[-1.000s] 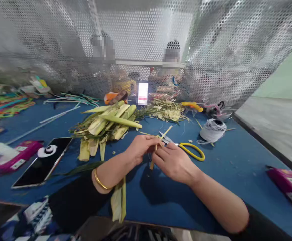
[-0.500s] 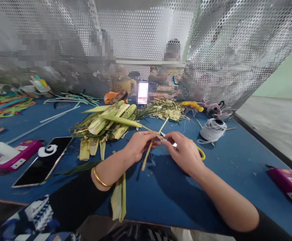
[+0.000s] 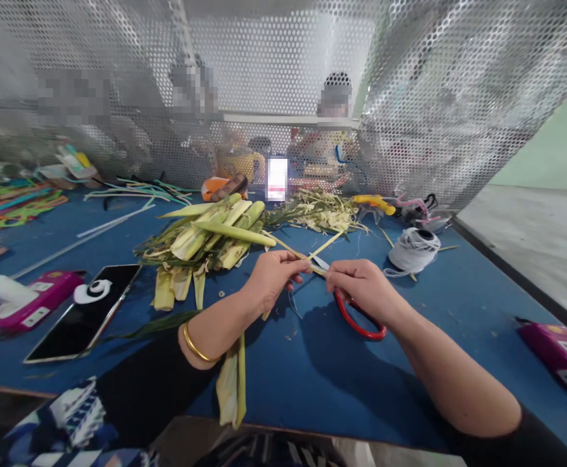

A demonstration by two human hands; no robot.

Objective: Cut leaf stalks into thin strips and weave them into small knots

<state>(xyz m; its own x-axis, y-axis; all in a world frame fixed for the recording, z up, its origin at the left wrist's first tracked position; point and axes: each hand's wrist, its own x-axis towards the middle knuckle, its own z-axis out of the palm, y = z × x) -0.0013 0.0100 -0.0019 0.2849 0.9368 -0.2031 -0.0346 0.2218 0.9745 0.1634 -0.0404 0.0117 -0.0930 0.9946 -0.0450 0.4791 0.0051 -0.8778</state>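
My left hand, a gold bangle at its wrist, pinches narrow strips of dried plant leaf where they cross. One strip slants up and away from the fingers; another runs back toward the leaf pile. My right hand is closed on the right end of a leaf strip, stretched short between both hands. Beneath it lie scissors with a red handle, partly covered by the hand; their blades show just behind the fingers. A fine loose thread hangs below my left hand.
A pile of green-yellow husks lies left of my hands, shredded fibre behind. White thread spool stands right. A black phone, magenta box and another magenta box lie on the blue table. Perforated metal screen closes the back.
My right hand has turned and moved slightly right, its fingers closing round the strip end. The red scissor handle has come into view. The slanting strip has swung right and flatter.
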